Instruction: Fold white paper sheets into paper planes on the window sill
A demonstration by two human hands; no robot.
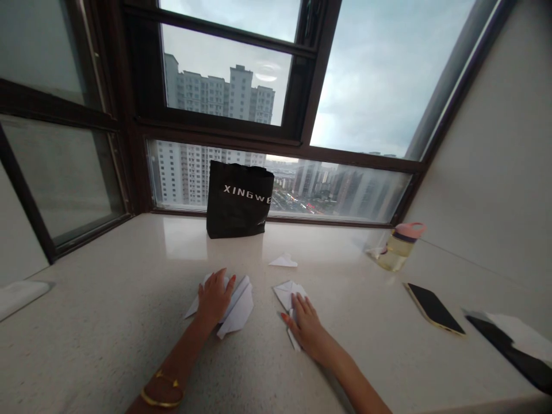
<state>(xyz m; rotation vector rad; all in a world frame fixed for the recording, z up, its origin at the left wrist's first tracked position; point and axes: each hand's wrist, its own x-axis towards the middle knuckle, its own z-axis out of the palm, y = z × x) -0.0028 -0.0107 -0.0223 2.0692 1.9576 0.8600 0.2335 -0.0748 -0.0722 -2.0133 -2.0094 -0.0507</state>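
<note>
My left hand (215,297) lies over a folded white paper piece (239,313), its fingers stretched out and the thumb apart. Folded wings of that paper stick out on both sides of the hand, and the part under the palm is hidden. To the right, my right hand (308,325) rests flat on a second folded white paper (284,292), whose pointed flap shows beyond the fingertips. A narrow edge of it also shows left of the palm. Farther back, a small folded paper piece (283,261) sits on the counter, touched by neither hand.
A black bag (239,201) with white lettering stands against the window. On the right are a bottle with a pink lid (399,250), a phone (434,307), and a dark flat object (509,348) partly under white tissue (524,333). A white object (21,296) lies far left.
</note>
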